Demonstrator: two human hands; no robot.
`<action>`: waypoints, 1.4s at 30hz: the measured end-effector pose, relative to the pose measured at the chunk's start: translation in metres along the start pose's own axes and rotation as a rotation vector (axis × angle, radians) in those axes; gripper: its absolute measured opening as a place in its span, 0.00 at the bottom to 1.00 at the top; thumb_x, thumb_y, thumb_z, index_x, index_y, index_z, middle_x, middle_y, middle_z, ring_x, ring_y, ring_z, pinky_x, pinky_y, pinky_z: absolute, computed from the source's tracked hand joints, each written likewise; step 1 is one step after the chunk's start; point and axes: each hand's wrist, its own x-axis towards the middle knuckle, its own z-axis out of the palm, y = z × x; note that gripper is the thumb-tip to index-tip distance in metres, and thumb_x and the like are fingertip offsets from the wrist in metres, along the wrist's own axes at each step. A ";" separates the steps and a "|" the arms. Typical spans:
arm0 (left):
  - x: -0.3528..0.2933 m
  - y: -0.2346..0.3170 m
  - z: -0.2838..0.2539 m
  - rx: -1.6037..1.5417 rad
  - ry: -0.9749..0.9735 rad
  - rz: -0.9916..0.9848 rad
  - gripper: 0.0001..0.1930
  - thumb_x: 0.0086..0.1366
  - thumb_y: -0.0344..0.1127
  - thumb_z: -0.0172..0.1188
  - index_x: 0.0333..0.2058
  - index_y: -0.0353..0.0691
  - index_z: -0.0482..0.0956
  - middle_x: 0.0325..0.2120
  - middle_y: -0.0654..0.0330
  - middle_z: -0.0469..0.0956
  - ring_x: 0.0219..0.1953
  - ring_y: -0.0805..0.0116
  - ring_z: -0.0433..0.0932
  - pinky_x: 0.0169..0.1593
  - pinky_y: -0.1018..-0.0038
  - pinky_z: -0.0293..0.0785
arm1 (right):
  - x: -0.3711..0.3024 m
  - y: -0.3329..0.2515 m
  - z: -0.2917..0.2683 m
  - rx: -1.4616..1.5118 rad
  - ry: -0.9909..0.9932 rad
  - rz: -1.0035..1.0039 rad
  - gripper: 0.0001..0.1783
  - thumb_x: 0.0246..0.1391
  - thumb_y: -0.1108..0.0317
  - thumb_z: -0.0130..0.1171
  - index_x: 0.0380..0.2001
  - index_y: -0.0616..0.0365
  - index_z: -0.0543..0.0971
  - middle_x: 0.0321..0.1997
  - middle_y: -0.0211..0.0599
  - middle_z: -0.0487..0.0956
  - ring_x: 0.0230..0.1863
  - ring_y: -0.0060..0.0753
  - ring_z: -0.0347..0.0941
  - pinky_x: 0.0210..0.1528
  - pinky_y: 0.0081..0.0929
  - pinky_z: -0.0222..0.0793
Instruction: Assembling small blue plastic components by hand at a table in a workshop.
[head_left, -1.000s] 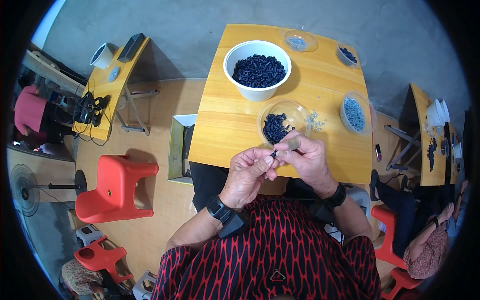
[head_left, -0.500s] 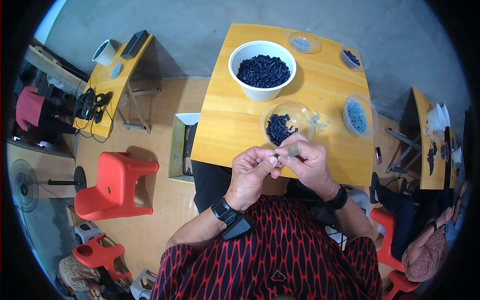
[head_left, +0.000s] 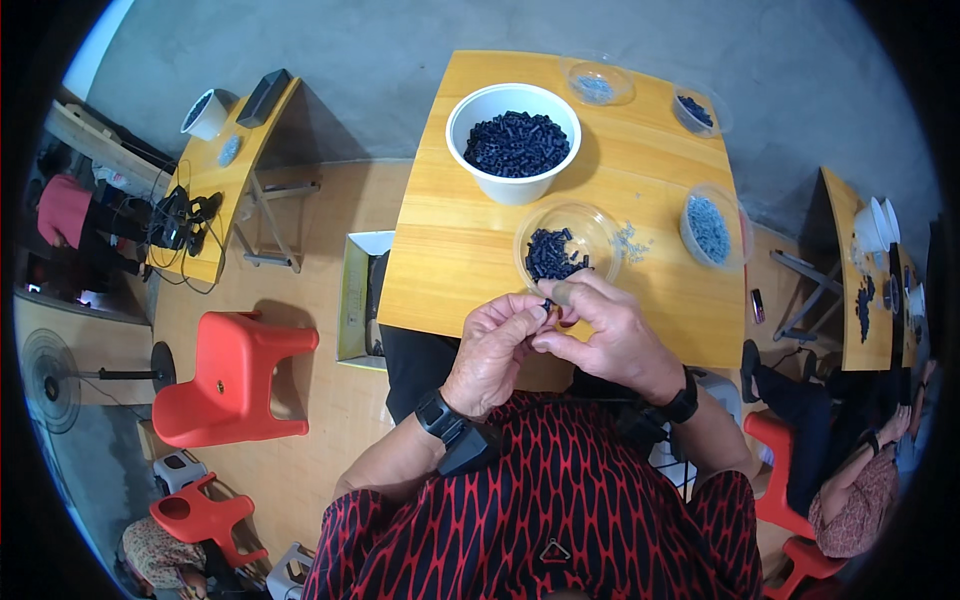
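Both my hands meet just over the near edge of the yellow wooden table (head_left: 660, 320). My left hand (head_left: 495, 345) is closed in a pinch on a small black piece (head_left: 548, 304). Against that same piece come the bent fingers of my right hand (head_left: 615, 325); a tan-brown wrap shows on one finger. Whatever sits between those right fingertips is hidden. Directly beyond them stands a shallow clear bowl (head_left: 608, 225) with short black tubular pieces (head_left: 550, 252) lying mostly in its left part. Small clear bits (head_left: 630, 243) are scattered to the right of it.
A white tub (head_left: 515, 190) full of black pieces stands at the back left. Clear tubs hold pale bits (head_left: 708, 230), (head_left: 595, 90) and black pieces (head_left: 694, 110). An open box (head_left: 352, 300) and red chair (head_left: 240, 370) are left; a seated person (head_left: 855, 490) is right.
My right hand has turned over, its fingers shifting slightly left around the small black piece. The left hand keeps its pinch. The whole view has shifted slightly.
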 end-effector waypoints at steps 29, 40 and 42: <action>-0.001 -0.002 -0.014 0.010 -0.103 -0.082 0.05 0.69 0.26 0.59 0.42 0.33 0.80 0.34 0.55 0.82 0.34 0.70 0.81 0.42 0.73 0.80 | -0.002 0.017 -0.008 0.116 -0.068 -0.018 0.03 0.55 0.81 0.63 0.33 0.65 0.80 0.36 0.39 0.82 0.37 0.26 0.80 0.38 0.25 0.77; -0.004 -0.005 -0.004 0.001 -0.071 -0.076 0.05 0.69 0.26 0.59 0.40 0.34 0.81 0.35 0.58 0.83 0.36 0.70 0.81 0.43 0.71 0.79 | -0.012 0.000 -0.003 -0.006 -0.057 -0.004 0.17 0.50 0.71 0.70 0.43 0.64 0.79 0.38 0.45 0.79 0.35 0.42 0.81 0.36 0.32 0.77; -0.005 -0.004 -0.006 -0.025 -0.075 -0.112 0.04 0.69 0.26 0.59 0.39 0.35 0.82 0.35 0.59 0.82 0.37 0.71 0.81 0.44 0.70 0.79 | -0.015 0.002 -0.002 -0.218 -0.075 -0.087 0.15 0.51 0.71 0.68 0.40 0.63 0.77 0.35 0.44 0.77 0.33 0.46 0.79 0.35 0.36 0.76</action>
